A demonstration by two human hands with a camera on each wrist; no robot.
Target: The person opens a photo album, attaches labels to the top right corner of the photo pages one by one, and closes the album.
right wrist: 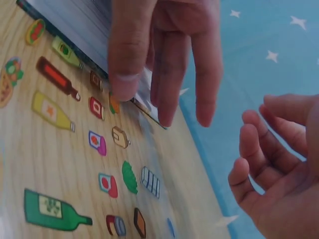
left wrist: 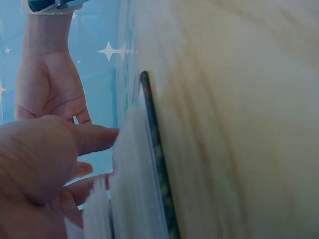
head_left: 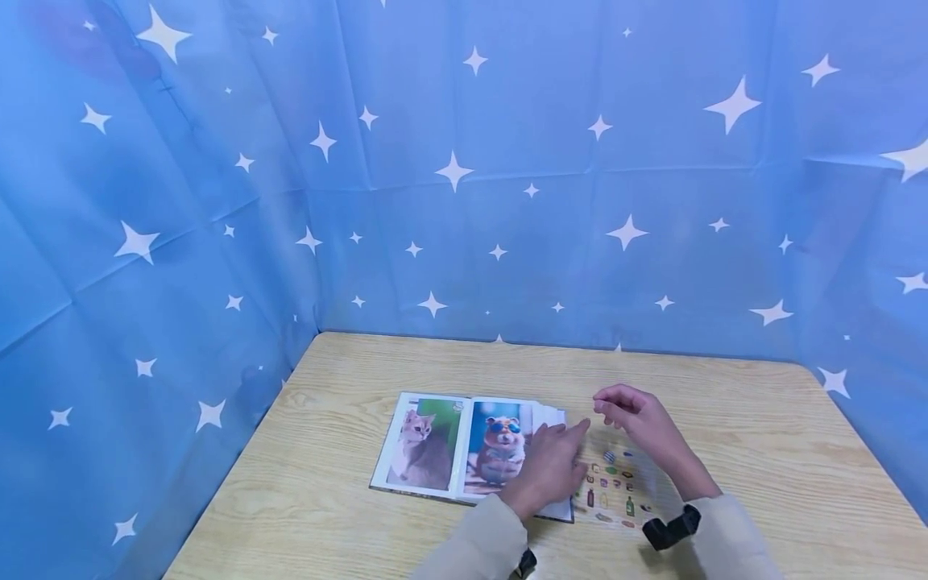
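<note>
A photo album (head_left: 392, 443) lies open on the table, a cat photo (head_left: 420, 459) on its left page and a hamster in sunglasses (head_left: 500, 451) on its right. My left hand (head_left: 547, 467) is over the album's right edge with fingers extended, close above a clear sticker sheet (right wrist: 75, 169) in the right wrist view. That sheet carries small food and bottle stickers, such as a green bottle (right wrist: 52, 209). Beyond the left fingertips, my right hand (head_left: 645, 423) hovers over the sheet's far end. Its fingers are loosely bent, and nothing shows between them.
The wooden table (head_left: 304, 499) extends around the album on all sides. Blue cloth (head_left: 507, 209) with white stars hangs behind its back edge and along the left and right. Dark straps (head_left: 670, 528) sit at the wrists.
</note>
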